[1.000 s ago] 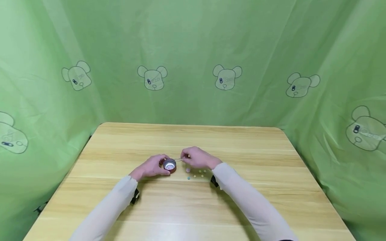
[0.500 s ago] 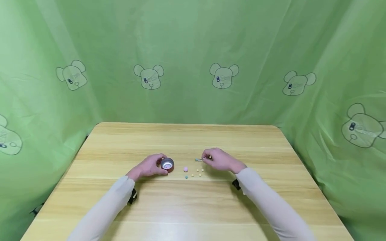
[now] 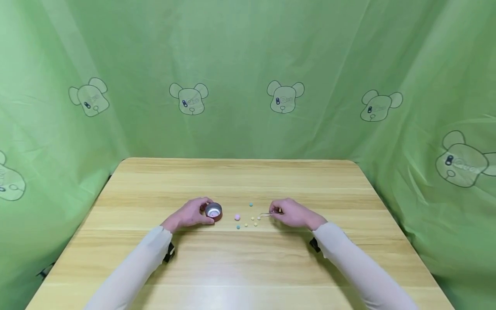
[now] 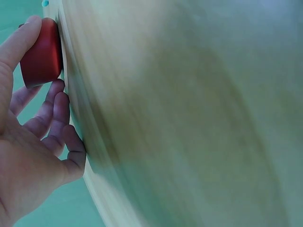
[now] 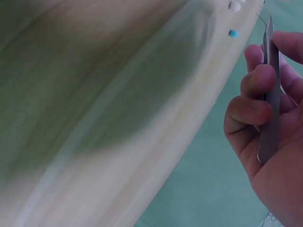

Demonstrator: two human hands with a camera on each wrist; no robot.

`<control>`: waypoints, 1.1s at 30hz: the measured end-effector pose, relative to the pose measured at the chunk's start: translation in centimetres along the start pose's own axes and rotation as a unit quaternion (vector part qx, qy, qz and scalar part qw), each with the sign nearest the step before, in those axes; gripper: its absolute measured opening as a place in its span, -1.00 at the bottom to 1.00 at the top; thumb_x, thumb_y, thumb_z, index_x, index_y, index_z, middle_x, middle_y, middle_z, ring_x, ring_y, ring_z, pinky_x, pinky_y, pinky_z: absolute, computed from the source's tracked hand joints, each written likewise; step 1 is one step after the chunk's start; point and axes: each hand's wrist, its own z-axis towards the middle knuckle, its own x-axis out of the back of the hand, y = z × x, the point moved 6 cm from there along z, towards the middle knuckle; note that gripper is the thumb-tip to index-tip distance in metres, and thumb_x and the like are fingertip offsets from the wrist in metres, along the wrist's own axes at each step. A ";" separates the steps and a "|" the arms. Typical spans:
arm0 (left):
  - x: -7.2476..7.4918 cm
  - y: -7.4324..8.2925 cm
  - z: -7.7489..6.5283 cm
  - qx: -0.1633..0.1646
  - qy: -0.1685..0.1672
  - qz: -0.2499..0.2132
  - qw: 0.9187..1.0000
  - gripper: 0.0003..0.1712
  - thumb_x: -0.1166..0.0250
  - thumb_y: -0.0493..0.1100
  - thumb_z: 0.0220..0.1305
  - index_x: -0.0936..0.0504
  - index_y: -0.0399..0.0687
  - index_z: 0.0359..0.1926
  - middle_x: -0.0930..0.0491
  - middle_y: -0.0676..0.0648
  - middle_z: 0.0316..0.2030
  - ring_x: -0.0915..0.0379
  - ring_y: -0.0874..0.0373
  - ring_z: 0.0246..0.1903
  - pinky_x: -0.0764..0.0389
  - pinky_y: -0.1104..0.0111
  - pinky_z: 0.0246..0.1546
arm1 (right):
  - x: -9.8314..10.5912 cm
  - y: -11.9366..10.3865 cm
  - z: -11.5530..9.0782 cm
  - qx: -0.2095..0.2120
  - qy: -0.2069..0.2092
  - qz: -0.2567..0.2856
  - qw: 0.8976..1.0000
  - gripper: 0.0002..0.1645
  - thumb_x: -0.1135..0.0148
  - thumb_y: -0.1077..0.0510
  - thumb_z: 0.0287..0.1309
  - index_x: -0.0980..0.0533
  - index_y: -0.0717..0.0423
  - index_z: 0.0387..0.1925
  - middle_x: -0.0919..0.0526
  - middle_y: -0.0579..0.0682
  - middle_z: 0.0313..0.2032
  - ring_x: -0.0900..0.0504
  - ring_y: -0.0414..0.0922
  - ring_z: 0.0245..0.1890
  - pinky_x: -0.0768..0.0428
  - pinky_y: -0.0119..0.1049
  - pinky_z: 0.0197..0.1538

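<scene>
Holding the cup (image 4: 41, 54): the left hand (image 3: 190, 213) has its grip around the side wall, thumb along the near side and fingers curved about the far side.
Cup: short and round, with a smooth satin-red outer wall, a dark rim and a bright, silvery, metallic-looking inside; it stands upright on the tabletop (image 3: 217, 267), to the left of every bead. A pinkish patch shows at its bottom, too small to make out.
Right hand (image 3: 292, 214): its grip clasps the tweezers (image 5: 269, 142), thumb pressing one side, fingers wrapped over the other.
Tweezers: slim grey metal, smooth flat arms narrowing to needle-fine, bent tips, which stand slightly apart. They point left, just beside the rightmost of the yellow beads (image 3: 246, 225); whether they touch it cannot be told.
Pink ball (image 3: 237, 217): round, the largest of the loose pieces, between the cup and the yellow beads.
Yellow beads: four, pale, small and round, loosely grouped between the pink ball and the right hand.
Blue beads (image 3: 251, 204): two, small and round, one behind the yellow group, one in front of the pink ball.
Tabletop: pale wood look, long tan grain bands running side to side, rounded back corners, a soft gloss toward the front.
Curtain (image 3: 232, 137): green, softly creased fabric with outlined bear heads.
Sleeves (image 3: 131, 262): pale cloth, reaching to both wrists.
</scene>
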 end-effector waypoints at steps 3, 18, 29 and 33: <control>0.0 0.0 0.0 0.000 -0.002 0.000 1.000 -0.38 -0.43 0.02 -0.18 -0.42 0.10 -0.03 -0.47 0.06 -0.23 -0.35 0.22 -0.24 -0.36 0.28 -0.18 | -0.3 0.2 0.0 0.000 0.000 0.003 1.000 -0.89 -0.09 0.10 0.13 -0.51 0.02 -0.33 -0.55 -0.13 -0.42 -0.41 -0.26 -0.54 -0.44 -0.37 -0.46; 0.0 -0.1 0.0 -0.005 -0.002 -0.001 1.000 -0.39 -0.43 0.03 -0.18 -0.42 0.09 -0.04 -0.46 0.08 -0.25 -0.35 0.22 -0.26 -0.37 0.29 -0.20 | -1.3 1.2 0.5 -0.002 -0.001 0.006 1.000 -0.89 -0.09 0.08 0.14 -0.50 -0.01 -0.34 -0.54 -0.17 -0.44 -0.45 -0.28 -0.47 -0.45 -0.37 -0.36; 0.0 0.1 -0.1 -0.004 -0.003 -0.002 1.000 -0.40 -0.43 0.00 -0.17 -0.42 0.08 -0.05 -0.46 0.07 -0.24 -0.35 0.22 -0.25 -0.37 0.28 -0.19 | -1.6 1.4 0.7 0.003 -0.001 -0.001 1.000 -0.92 -0.09 0.09 0.14 -0.49 -0.03 -0.36 -0.53 -0.20 -0.42 -0.45 -0.29 -0.43 -0.44 -0.37 -0.32; 0.1 0.2 -0.1 -0.008 -0.002 0.000 1.000 -0.40 -0.43 0.00 -0.17 -0.42 0.07 -0.05 -0.47 0.07 -0.25 -0.36 0.20 -0.25 -0.37 0.27 -0.20 | -1.7 1.5 0.8 0.002 -0.003 -0.001 1.000 -0.92 -0.09 0.09 0.14 -0.49 -0.03 -0.35 -0.53 -0.20 -0.42 -0.45 -0.29 -0.43 -0.44 -0.37 -0.33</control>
